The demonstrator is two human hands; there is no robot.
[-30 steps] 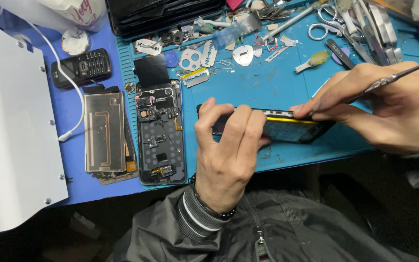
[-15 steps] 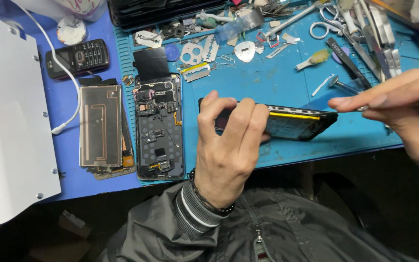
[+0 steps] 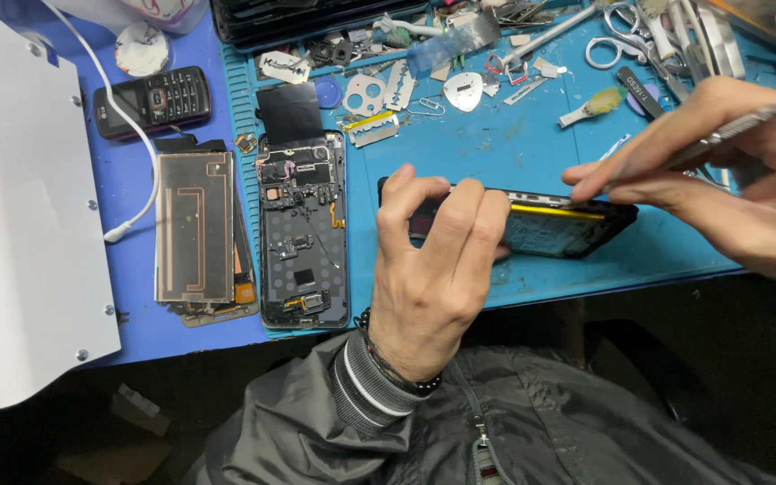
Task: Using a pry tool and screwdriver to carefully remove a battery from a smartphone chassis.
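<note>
Gripping an opened smartphone (image 3: pixel 550 224) by its near end, the left hand (image 3: pixel 433 269) wraps its fingers over the top edge and steadies the device on a teal work mat (image 3: pixel 514 144) at the front of the table, the handset lying lengthwise with a yellow strip showing along its upper rim. The right hand (image 3: pixel 720 171) is pinched shut around slim metal tweezers (image 3: pixel 738 126), its fingertips resting on the phone's far end. Just left of the held phone lies a second handset, a stripped phone chassis (image 3: pixel 304 233) with its circuit boards exposed, and beside that a copper-coloured back panel (image 3: pixel 195 229) on the blue tabletop. A small black keypad phone (image 3: pixel 153 101) sits further back near a white cable (image 3: pixel 127 117). Scissors (image 3: pixel 617 40), metal opening picks (image 3: pixel 462 90) and loose parts clutter the mat's rear edge. A grey jacket sleeve (image 3: pixel 361 395) and beaded bracelet cover the left wrist.
</note>
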